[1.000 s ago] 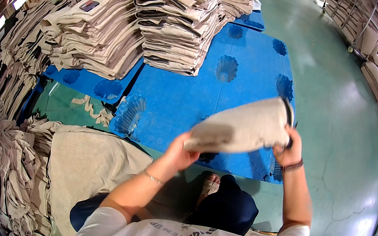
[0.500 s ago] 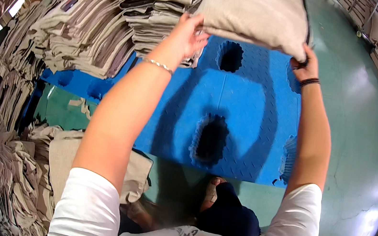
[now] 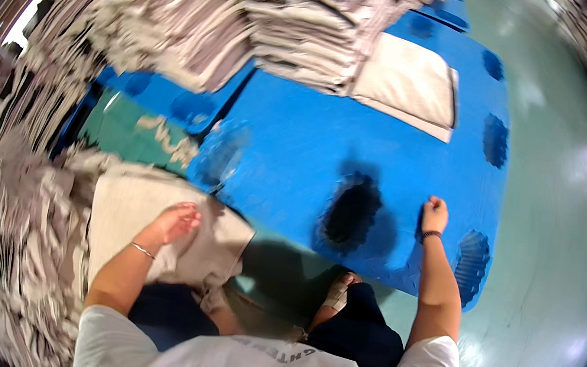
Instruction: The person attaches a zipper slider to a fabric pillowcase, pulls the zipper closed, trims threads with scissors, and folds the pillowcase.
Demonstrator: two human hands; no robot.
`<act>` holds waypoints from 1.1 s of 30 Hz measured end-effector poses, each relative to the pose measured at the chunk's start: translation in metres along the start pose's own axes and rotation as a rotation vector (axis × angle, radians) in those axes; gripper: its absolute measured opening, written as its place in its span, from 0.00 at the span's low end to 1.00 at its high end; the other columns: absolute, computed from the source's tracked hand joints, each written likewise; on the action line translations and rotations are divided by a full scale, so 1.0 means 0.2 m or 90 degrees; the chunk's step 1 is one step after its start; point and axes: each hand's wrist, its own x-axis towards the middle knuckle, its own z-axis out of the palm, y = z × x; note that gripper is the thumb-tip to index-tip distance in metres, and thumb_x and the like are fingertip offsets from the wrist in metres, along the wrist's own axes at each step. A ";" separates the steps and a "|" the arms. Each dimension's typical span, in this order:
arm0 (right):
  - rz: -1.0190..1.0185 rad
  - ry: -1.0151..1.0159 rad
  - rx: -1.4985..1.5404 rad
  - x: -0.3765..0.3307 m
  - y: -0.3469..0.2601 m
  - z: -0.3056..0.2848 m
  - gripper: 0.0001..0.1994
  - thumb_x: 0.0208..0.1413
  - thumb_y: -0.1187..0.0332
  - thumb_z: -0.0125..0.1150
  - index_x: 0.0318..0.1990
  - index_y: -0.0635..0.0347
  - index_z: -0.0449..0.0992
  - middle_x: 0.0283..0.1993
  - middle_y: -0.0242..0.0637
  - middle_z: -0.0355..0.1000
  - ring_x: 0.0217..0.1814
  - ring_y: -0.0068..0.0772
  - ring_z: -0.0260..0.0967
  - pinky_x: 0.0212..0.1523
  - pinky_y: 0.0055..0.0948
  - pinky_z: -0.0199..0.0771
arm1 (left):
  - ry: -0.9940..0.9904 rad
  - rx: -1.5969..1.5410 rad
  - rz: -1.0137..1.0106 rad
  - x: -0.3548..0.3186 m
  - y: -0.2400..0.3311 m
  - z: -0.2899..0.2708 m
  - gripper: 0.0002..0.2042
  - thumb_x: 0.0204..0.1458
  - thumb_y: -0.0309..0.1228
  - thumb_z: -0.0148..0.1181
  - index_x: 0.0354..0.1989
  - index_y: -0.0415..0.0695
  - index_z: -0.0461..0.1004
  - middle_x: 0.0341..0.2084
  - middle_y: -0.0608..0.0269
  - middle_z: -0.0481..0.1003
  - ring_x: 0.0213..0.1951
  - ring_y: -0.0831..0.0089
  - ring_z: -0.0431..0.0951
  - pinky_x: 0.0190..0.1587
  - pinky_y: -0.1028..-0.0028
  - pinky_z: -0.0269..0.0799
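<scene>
My left hand [image 3: 177,223] hovers over a beige fabric piece [image 3: 129,202] at the lower left, its fingers loosely bent and apart, with nothing in them. Over the right part of the blue plastic pallet [image 3: 284,145], my right hand [image 3: 436,214] has its fingers curled in, and no object shows in it. A folded beige cloth piece [image 3: 406,83] with a dark edge lies flat on the pallet, away from both hands. It sits against the right side of a tall stack of folded beige cloth [image 3: 302,42].
Another leaning stack of cloth [image 3: 182,18] stands at the far left. Heaped fabric [image 3: 22,243] fills the left side. Dark oval holes [image 3: 351,210] open in the pallet. Fabric scraps [image 3: 168,140] lie on the green floor [image 3: 543,219], and more stacks line the far right.
Both hands have let go of the folded cloth piece, which now lies on the pallet beside the stack. My arms have drawn back toward my body, the left one over the lower-left fabric.
</scene>
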 end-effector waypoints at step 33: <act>-0.413 -0.899 -0.200 -0.99 -0.88 0.21 0.10 0.50 0.67 0.49 0.38 0.57 0.72 0.33 0.39 0.72 0.37 0.39 0.69 0.38 0.30 0.68 | 0.424 1.128 0.133 0.26 0.22 -0.19 0.18 0.45 0.31 0.47 0.48 0.47 0.64 0.49 0.64 0.65 0.54 0.67 0.60 0.57 0.58 0.45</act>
